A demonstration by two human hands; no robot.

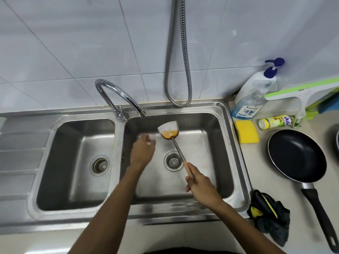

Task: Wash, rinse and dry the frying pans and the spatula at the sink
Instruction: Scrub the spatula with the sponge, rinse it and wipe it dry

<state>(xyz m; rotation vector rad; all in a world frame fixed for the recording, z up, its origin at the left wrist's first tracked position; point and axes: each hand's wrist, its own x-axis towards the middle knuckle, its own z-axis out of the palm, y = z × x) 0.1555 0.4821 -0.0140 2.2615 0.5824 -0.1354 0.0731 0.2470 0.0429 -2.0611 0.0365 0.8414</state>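
My right hand is closed round the wooden handle of the spatula, holding it over the right basin of the sink at the centre of the frame, its blade smeared with orange residue, so I judge the washing has barely begun. My left hand, just left of the blade, is too blurred to tell how open it is. At the right, the black frying pan, yellow sponge and dark cloth lie on the counter, so I judge the pan unwashed.
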